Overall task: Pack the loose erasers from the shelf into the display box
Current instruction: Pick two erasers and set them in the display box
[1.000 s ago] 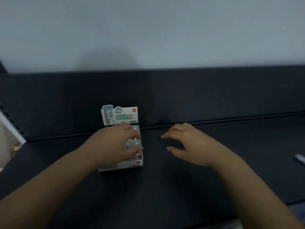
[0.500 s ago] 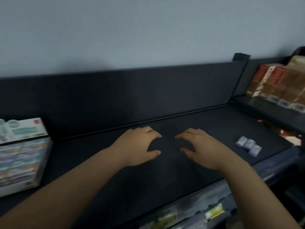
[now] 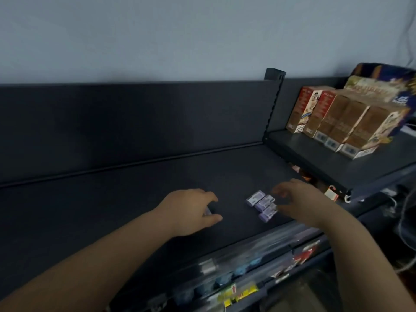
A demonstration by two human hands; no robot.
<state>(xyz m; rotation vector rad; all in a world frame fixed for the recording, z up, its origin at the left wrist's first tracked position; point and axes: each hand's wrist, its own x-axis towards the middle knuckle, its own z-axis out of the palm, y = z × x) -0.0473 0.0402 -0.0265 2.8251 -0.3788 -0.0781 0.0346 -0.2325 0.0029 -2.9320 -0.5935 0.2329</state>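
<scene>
Both hands now at erasers [image 3: 262, 204], lower centre; right hand [image 3: 299, 201] fingers spread, empty; left hand [image 3: 191, 210] unclear. Light, stiff blocks — pinch long sides.

The shelf [image 3: 112, 210] was black. The three erasers [image 3: 262, 205] were light purple with white ends. The wall [image 3: 180, 37] was pale blue-grey. The boxes [image 3: 344, 122] on the next shelf were brown and red with small pictures.
</scene>
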